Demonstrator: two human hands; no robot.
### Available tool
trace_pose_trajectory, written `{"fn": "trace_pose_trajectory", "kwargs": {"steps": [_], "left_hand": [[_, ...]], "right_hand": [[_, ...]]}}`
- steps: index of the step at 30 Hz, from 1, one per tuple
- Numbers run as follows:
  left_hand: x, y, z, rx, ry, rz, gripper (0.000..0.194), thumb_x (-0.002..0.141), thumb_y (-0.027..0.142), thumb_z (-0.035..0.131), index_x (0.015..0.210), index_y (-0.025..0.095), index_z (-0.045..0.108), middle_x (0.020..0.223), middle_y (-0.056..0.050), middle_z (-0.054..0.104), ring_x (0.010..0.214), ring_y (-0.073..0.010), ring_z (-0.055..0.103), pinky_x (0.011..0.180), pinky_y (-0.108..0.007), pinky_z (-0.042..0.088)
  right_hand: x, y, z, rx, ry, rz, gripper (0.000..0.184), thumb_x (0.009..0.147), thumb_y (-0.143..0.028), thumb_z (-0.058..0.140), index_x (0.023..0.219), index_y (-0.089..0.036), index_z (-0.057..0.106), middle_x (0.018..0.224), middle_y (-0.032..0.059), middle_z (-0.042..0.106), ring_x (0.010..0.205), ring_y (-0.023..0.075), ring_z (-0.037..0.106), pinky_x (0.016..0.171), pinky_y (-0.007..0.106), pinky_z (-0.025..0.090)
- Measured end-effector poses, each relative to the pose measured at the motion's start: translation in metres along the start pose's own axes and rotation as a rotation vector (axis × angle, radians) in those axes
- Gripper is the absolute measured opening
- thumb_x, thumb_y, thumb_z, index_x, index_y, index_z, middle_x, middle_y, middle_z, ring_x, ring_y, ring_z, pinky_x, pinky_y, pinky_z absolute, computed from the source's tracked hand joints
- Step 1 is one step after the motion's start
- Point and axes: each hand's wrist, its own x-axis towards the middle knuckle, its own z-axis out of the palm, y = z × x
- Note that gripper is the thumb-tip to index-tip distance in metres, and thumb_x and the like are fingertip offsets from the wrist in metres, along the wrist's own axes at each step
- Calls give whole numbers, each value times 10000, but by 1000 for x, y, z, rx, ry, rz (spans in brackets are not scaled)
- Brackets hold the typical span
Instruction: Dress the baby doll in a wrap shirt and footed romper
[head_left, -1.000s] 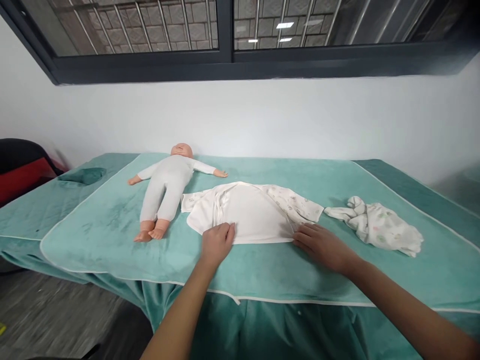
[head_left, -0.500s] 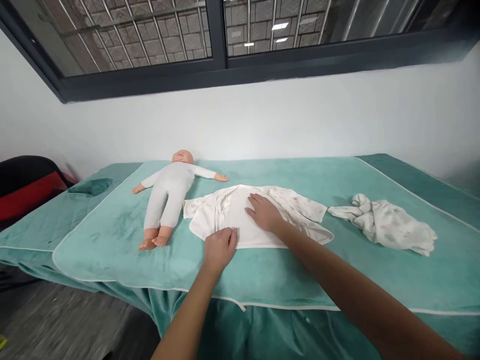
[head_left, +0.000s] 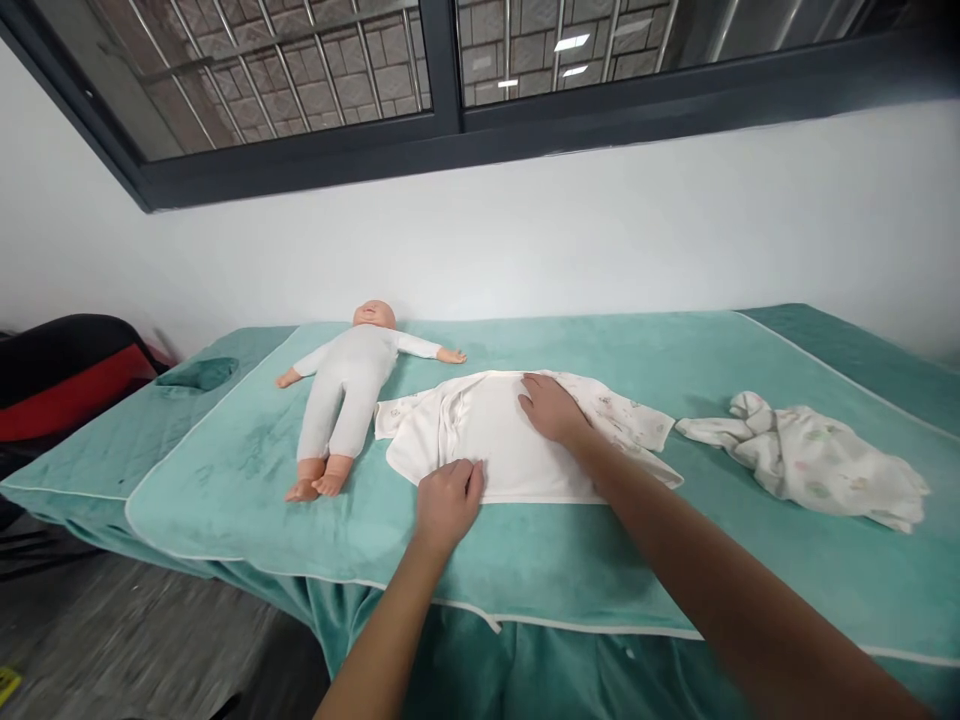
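A white baby shirt (head_left: 504,435) with small prints on its sleeves lies spread on the green cover, creased on its left side. My left hand (head_left: 448,498) is at the shirt's near edge, fingers curled down onto the hem; the fingertips are hidden. Flat on the upper right part of the shirt rests my right hand (head_left: 553,408), its fingers stretched out and thumb apart. A baby doll (head_left: 346,375) in a white bodysuit lies face up to the left, feet toward me, close to the shirt's left sleeve.
To the right a bunched printed baby garment (head_left: 817,458) lies near the shirt's right sleeve. The green cover (head_left: 600,575) drapes over the bed's front edge. A black and red chair (head_left: 75,385) stands at the left. Behind is a white wall (head_left: 600,240) under a dark-framed window (head_left: 446,70).
My right hand has slid up and slightly right over the shirt. My left hand stays at the hem. The whole view has shifted a little.
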Motion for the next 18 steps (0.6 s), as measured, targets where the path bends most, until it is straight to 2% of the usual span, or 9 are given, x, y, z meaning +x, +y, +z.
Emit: {"fn": "trace_pose_trajectory", "kwargs": {"steps": [4, 8, 11, 14, 15, 16, 18], "left_hand": [[-1, 0, -2, -9, 11, 10, 404, 1015, 334, 403, 675, 203, 576, 628, -28, 659, 576, -149, 567, 564, -306, 266], [-4, 5, -3, -53, 13, 12, 390, 1000, 309, 419, 663, 196, 581, 653, -43, 676, 613, -159, 592, 577, -306, 301], [-2, 9, -12, -221, -53, -91, 423, 985, 327, 423, 610, 194, 568, 628, -42, 669, 610, -159, 594, 580, -292, 356], [9, 3, -44, -577, -122, -314, 484, 979, 415, 412, 590, 195, 597, 589, -15, 668, 575, -146, 596, 577, -268, 429], [16, -5, -60, -667, -79, -375, 471, 970, 434, 419, 627, 194, 635, 633, -13, 696, 607, -149, 618, 609, -266, 462], [23, -16, -77, -702, 15, -427, 435, 952, 444, 444, 682, 193, 675, 711, -17, 730, 670, -159, 644, 659, -272, 489], [37, -49, -111, -680, 175, -523, 359, 915, 445, 489, 822, 197, 732, 863, -24, 764, 786, -186, 673, 748, -292, 519]], "right_hand": [[-5, -10, -4, -34, -26, -24, 594, 1009, -392, 346, 1464, -27, 457, 1555, 197, 421, 1460, 286, 356, 1219, 430, 242], [-27, -33, -5, -57, -49, -65, 607, 1025, -408, 304, 1482, -34, 443, 1593, 205, 349, 1497, 305, 302, 1214, 475, 248], [-50, -51, -5, -28, -91, -180, 616, 1027, -441, 303, 1507, -74, 422, 1615, 181, 311, 1519, 286, 256, 1214, 492, 256], [-66, -67, -12, 164, -183, -236, 608, 1013, -490, 344, 1500, -143, 453, 1604, 137, 355, 1507, 269, 295, 1218, 500, 270], [-66, -72, -16, 283, -219, -219, 588, 1005, -513, 363, 1482, -191, 483, 1580, 108, 409, 1479, 261, 356, 1208, 492, 303], [-64, -78, -21, 417, -243, -187, 553, 997, -531, 380, 1443, -239, 528, 1537, 77, 480, 1434, 253, 430, 1191, 482, 344], [-47, -92, -29, 687, -241, -93, 475, 986, -549, 405, 1308, -282, 628, 1406, 50, 615, 1306, 247, 569, 1117, 459, 449]]}}
